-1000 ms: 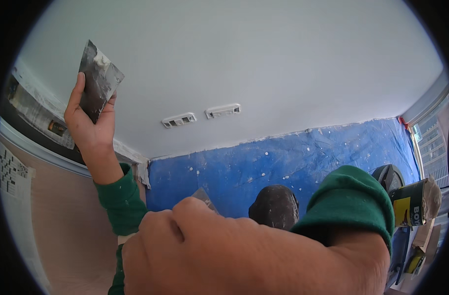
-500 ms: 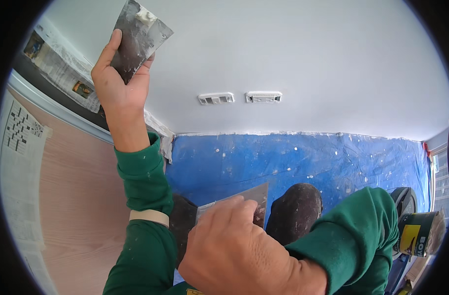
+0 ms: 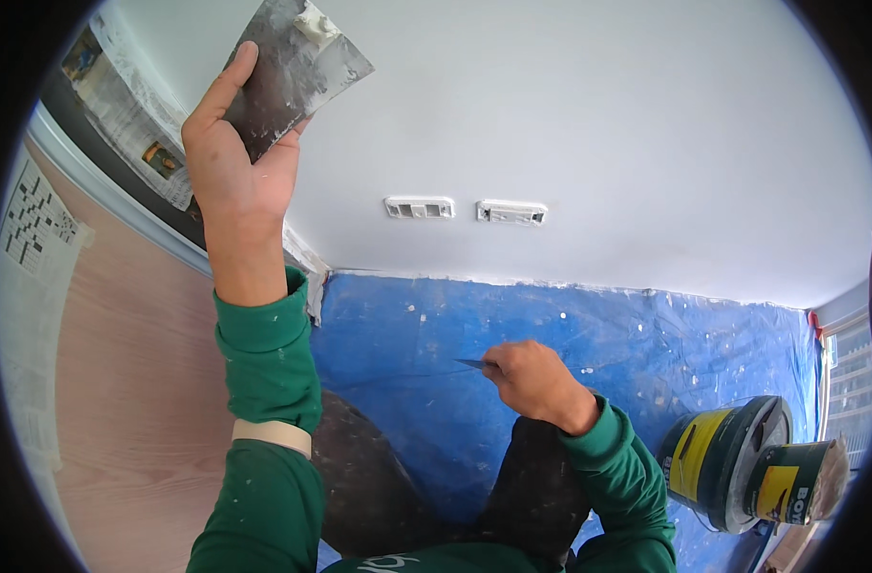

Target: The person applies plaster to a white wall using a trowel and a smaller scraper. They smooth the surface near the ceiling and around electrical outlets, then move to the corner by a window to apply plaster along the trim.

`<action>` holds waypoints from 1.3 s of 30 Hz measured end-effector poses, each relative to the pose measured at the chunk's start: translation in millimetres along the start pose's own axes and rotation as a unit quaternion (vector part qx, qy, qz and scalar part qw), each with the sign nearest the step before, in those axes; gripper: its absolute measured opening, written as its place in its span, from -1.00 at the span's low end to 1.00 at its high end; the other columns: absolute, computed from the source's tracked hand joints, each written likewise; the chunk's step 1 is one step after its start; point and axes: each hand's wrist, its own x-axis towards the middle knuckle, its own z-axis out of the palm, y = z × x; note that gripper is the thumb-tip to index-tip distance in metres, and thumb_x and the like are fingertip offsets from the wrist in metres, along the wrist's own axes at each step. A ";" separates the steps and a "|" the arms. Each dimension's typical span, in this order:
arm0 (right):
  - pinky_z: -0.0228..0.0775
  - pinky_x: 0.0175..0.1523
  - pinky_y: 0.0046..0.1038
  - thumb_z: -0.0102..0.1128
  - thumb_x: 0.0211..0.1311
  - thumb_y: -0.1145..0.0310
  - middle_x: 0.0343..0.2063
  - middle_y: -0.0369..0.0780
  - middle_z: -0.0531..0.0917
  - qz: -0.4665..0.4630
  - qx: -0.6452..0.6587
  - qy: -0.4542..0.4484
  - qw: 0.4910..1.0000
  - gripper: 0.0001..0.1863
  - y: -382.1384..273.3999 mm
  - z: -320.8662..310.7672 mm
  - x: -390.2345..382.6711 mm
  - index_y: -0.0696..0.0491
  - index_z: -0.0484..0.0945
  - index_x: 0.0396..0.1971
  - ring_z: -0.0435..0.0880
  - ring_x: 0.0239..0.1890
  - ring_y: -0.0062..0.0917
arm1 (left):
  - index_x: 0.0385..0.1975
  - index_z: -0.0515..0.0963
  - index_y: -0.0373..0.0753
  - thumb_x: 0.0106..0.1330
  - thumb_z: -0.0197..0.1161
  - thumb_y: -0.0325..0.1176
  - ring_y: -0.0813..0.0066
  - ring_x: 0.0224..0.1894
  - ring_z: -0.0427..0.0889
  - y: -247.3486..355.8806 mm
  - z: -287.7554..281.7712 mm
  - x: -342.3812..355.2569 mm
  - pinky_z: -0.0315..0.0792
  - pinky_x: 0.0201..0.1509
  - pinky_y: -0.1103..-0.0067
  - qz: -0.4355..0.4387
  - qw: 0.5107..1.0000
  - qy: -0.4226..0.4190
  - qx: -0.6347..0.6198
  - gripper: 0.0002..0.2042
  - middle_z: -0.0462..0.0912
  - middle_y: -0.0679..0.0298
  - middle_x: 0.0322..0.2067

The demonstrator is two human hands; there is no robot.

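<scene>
Raised at the upper left, my left hand (image 3: pixel 240 172) grips a flat grey metal filler blade (image 3: pixel 288 81) in front of the pale wall (image 3: pixel 627 115). A lump of white filler (image 3: pixel 317 29) clings near the blade's top corner, and thin smears cover its face. My right hand (image 3: pixel 536 382) is closed in a fist around a putty knife (image 3: pixel 471 363), seen nearly edge-on. Only a narrow strip of that knife pokes out leftward past the fingers. Below this hand are my dark-trousered knees.
Two white socket frames (image 3: pixel 419 207) sit low on the wall. Blue plastic sheeting (image 3: pixel 407 329), spotted white, covers the floor. At the right stand a large dark bucket (image 3: pixel 701 456) and a smaller tin (image 3: pixel 789 487). Left are a wooden panel (image 3: pixel 140 382) and taped newspaper (image 3: pixel 40 220).
My right hand has moved forward and right, away from my body, its knife turning edge-on. My left hand stays raised, its blade slightly further right. More of the bucket has come into view.
</scene>
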 end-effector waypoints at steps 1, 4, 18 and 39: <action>0.44 -0.28 -0.13 0.09 0.05 0.44 -0.51 -0.07 0.60 -0.006 -0.006 0.006 1.000 -0.92 1.9 3.1 -2.8 0.12 0.53 -0.47 0.59 -0.38 -0.07 | -0.18 0.56 -0.30 0.12 0.33 -0.41 0.35 0.00 0.49 -1.9 -0.6 0.7 0.32 0.15 0.32 -0.005 1.000 -0.006 0.002 -0.73 0.56 0.25 -0.13; 0.43 -0.29 -0.14 0.11 0.09 0.43 -0.49 -0.07 0.61 -0.019 -0.020 0.007 1.000 -0.90 6.0 7.6 -8.1 0.12 0.54 -0.43 0.58 -0.38 -0.07 | -0.20 0.57 -0.30 0.13 0.34 -0.41 0.35 0.01 0.49 -7.4 3.3 -1.4 0.32 0.16 0.32 -0.004 1.000 0.011 0.025 -0.75 0.56 0.24 -0.12; 0.44 -0.29 -0.13 0.08 0.15 0.41 -0.52 -0.03 0.60 -0.043 0.037 0.035 0.998 -0.89 12.9 4.8 -10.7 0.13 0.53 -0.45 0.59 -0.40 -0.06 | -0.12 0.53 -0.33 0.11 0.36 -0.45 0.40 -0.01 0.47 -24.5 8.4 -9.2 0.33 0.10 0.38 -0.032 0.998 0.000 0.055 -0.68 0.53 0.24 -0.07; 0.48 -0.27 -0.15 0.10 0.09 0.42 -0.51 -0.04 0.62 -0.028 0.045 0.040 0.998 -0.88 20.6 -2.6 -11.1 0.13 0.56 -0.42 0.62 -0.38 -0.09 | -0.24 0.57 -0.32 0.11 0.36 -0.45 0.47 -0.10 0.54 -48.1 12.9 -22.0 0.37 0.06 0.54 -0.081 0.990 -0.027 0.109 -0.77 0.57 0.29 -0.22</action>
